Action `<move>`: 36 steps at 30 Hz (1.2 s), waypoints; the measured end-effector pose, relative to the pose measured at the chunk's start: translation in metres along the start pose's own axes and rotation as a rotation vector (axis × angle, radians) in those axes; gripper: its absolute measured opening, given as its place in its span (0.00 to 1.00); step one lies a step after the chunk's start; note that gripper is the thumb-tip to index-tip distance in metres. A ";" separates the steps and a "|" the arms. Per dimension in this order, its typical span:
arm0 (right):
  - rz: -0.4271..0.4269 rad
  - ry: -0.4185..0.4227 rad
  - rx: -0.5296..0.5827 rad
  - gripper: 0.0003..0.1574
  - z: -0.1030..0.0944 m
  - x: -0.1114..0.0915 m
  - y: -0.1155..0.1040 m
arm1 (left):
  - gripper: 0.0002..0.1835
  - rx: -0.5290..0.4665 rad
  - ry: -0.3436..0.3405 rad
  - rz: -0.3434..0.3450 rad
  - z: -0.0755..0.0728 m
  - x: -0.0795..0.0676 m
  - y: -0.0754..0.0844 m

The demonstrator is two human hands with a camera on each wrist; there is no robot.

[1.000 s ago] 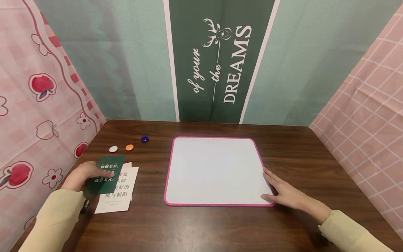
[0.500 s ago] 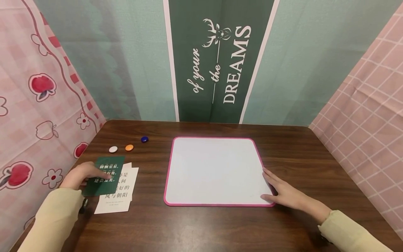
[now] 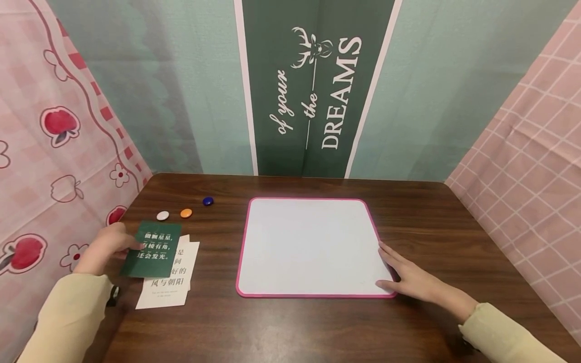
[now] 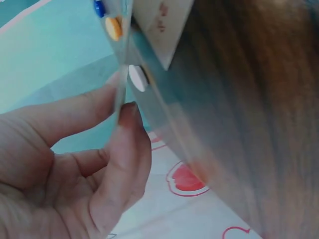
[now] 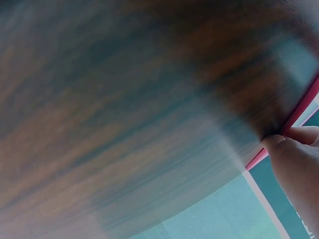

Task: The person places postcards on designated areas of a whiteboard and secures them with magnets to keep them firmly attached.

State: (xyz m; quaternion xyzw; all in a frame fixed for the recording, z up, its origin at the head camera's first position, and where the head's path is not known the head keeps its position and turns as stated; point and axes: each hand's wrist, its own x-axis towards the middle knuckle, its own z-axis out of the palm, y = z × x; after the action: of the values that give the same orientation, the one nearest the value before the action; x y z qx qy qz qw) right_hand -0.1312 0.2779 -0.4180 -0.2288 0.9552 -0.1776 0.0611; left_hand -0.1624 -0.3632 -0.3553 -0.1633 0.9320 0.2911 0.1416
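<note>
Left hand (image 3: 106, 246): grasping; I see thumb and fingers pinching the dark green card (image 3: 156, 267) by its left edge.
Dark green card location: left side of the wood-grain table (image 3: 290, 330), three rows of white Chinese characters facing up, nearly edge-on in my left wrist view.
White printed cards (image 3: 163, 298): two, one partly over the other, overlapped by the green one in the head view; whether they touch it I cannot tell.
Right hand (image 3: 417, 280): fingers extended, clenched on nothing; I see them resting at the right edge of the whiteboard (image 3: 308, 247), thumb near its lower right corner.
Whiteboard location: flat at table centre, pink-rimmed.
Discs, beyond the cards: white disc (image 3: 163, 216), orange disc (image 3: 186, 213), dark blue disc (image 3: 208, 201), well apart from the whiteboard.
</note>
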 end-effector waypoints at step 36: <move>0.004 0.004 0.001 0.54 -0.001 -0.001 0.001 | 0.18 0.122 0.089 0.236 -0.001 -0.023 0.067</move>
State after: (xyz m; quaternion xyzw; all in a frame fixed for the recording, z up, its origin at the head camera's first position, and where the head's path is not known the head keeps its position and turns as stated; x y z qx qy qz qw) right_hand -0.1308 0.2794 -0.4178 -0.2268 0.9556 -0.1785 0.0596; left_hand -0.1679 -0.3067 -0.3132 -0.0562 0.9660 0.2412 0.0745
